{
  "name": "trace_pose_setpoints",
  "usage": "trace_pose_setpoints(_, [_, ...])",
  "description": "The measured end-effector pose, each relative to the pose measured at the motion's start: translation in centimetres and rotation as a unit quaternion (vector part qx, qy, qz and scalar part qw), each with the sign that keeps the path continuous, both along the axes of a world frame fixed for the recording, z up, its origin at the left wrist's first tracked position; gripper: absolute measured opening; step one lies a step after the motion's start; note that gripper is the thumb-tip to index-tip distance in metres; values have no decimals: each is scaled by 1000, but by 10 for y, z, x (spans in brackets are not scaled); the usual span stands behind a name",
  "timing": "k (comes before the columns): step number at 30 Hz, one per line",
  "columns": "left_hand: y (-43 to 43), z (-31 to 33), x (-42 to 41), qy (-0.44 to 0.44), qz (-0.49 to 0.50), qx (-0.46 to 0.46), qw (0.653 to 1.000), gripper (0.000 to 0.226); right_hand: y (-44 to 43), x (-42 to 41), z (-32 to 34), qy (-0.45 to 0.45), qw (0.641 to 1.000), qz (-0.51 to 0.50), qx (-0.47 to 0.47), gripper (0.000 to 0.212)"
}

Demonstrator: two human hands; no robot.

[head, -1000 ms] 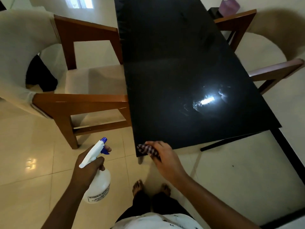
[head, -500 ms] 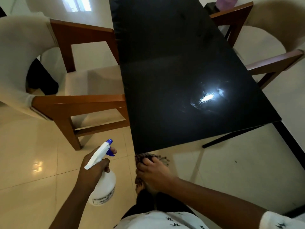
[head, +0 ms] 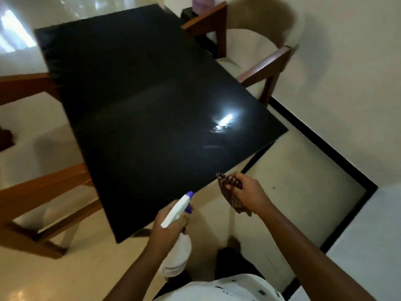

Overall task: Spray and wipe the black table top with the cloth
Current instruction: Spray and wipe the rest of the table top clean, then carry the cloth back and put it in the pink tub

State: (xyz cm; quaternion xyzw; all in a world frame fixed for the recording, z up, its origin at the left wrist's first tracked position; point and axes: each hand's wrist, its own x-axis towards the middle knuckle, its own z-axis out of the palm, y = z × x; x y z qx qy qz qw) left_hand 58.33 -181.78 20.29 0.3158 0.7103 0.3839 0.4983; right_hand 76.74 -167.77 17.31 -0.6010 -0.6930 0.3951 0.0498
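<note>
The glossy black table top (head: 141, 118) fills the middle of the view, with a bright light reflection and wet streaks near its right side. My left hand (head: 168, 230) grips a white spray bottle (head: 176, 255) by its neck, the blue-tipped nozzle pointing up toward the table's near edge. My right hand (head: 247, 193) holds a checked brown cloth (head: 230, 192) bunched in its fingers, just off the near right edge of the table, not touching the surface.
A wooden armchair (head: 43, 192) with a cream seat stands close on the left of the table. Another chair (head: 267, 64) stands at the right by the wall. A purple container (head: 200, 4) sits beyond the far end. My feet (head: 234, 242) are on the tiled floor.
My view has swung left to right round the table's near end. My right hand with the cloth rose from below the corner to beside the near right edge. The spray bottle moved right and nearer the table.
</note>
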Motion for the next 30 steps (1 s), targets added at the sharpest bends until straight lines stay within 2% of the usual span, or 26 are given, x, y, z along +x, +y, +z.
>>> trace_pose_setpoints(2, [34, 3, 32, -8, -44, 4, 999, 48, 10, 23, 6, 80, 993, -85, -28, 22])
trace_pose_setpoints(4, [72, 4, 65, -19, -77, 8, 997, 44, 25, 52, 9, 152, 970, -179, -56, 23])
trace_pose_setpoints(8, [146, 15, 133, -42, -80, 11, 996, 49, 69, 120, 16, 340, 863, -339, -154, 16])
trace_pose_setpoints(11, [203, 18, 183, -46, -70, 6, 996, 45, 114, 173, 22, 418, 792, -399, -197, 16])
trace_pose_setpoints(15, [283, 32, 246, -60, -30, 1, 998, 29, 189, 238, 30, 495, 710, -456, -208, 24])
trace_pose_setpoints(18, [334, 49, 281, -61, -44, 71, 995, 39, 248, 269, 36, 529, 663, -482, -220, 25])
trace_pose_setpoints(21, [396, 55, 304, -64, -50, 100, 992, 39, 311, 288, 45, 581, 597, -490, -256, 33])
trace_pose_setpoints(26, [517, 59, 336, -68, -20, 122, 990, 35, 424, 310, 53, 632, 600, -401, -282, 71])
trace_pose_setpoints(27, [546, 59, 340, -72, -19, 133, 988, 35, 451, 314, 55, 626, 621, -381, -280, 77])
trace_pose_setpoints(28, [576, 60, 344, -73, -16, 135, 988, 35, 479, 318, 55, 597, 656, -373, -271, 74])
trace_pose_setpoints(30, [640, 59, 351, -77, -18, 145, 986, 31, 538, 325, 57, 530, 714, -380, -255, 53])
